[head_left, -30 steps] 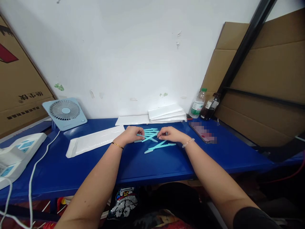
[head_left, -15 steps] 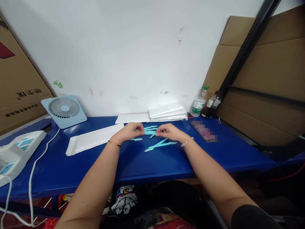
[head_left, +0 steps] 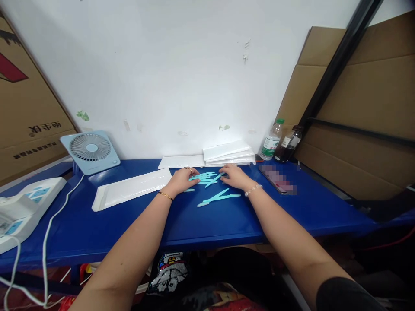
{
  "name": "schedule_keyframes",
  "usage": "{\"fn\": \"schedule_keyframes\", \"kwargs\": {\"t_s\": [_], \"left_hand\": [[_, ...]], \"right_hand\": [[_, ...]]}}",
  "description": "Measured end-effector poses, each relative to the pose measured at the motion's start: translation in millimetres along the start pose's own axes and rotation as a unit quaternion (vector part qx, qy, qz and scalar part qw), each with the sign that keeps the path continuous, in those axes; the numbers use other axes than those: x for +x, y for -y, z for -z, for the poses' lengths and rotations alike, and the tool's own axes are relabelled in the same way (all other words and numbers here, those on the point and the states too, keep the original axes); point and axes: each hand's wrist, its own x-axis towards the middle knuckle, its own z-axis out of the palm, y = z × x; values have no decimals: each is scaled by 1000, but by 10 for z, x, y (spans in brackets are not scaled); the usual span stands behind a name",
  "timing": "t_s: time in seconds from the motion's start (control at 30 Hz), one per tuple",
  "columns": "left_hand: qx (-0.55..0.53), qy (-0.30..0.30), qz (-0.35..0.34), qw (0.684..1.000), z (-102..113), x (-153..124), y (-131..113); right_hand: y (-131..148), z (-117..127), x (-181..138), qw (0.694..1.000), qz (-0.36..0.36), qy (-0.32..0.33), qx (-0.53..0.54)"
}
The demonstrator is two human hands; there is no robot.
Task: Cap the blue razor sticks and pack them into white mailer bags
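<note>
A loose pile of light blue plastic sticks point(head_left: 205, 176) lies on the blue table point(head_left: 201, 220), near its back edge. My left hand point(head_left: 182, 179) reaches the pile from the left, fingers together and pinching the ends of the sticks. My right hand point(head_left: 234, 176) comes in from the right, and its fingertips hold the end of one slanted stick. Two more light blue sticks point(head_left: 219, 198) lie apart, in front of my right wrist. A short light blue piece point(head_left: 189, 190) sits just below my left hand.
A long white pouch point(head_left: 131, 189) lies left of my hands, and a stack of white pouches point(head_left: 227, 153) stands against the wall. A small blue fan point(head_left: 92, 151) and a white device point(head_left: 22, 207) with cables are at the left. A phone point(head_left: 277, 179) and two bottles point(head_left: 279, 140) are at the right, with cardboard behind.
Both hands moved forward from holding one stick between them, onto the pile of sticks. A short light blue piece now lies on the table below my left hand.
</note>
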Motion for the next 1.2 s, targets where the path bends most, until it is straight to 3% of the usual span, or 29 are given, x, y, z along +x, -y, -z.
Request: {"fn": "schedule_keyframes", "kwargs": {"t_s": [0.3,0.53,0.7,0.8,0.97,1.2], "left_hand": [[101,-11,-64,993,-119,-2,-224],[154,-37,-61,985,-190,14,-251],[157,-30,-54,986,-148,23,-238],[158,-44,-39,986,-68,20,-191],[166,-73,-5,983,33,15,-97],[152,-63,-38,986,-11,24,-173]], "right_hand": [[164,3,20,993,54,25,-103],[240,7,27,991,65,36,-113],[302,27,5,996,94,3,8],[230,50,-16,990,53,12,130],[55,81,-51,971,-29,-13,236],[138,33,-60,940,-42,8,339]]}}
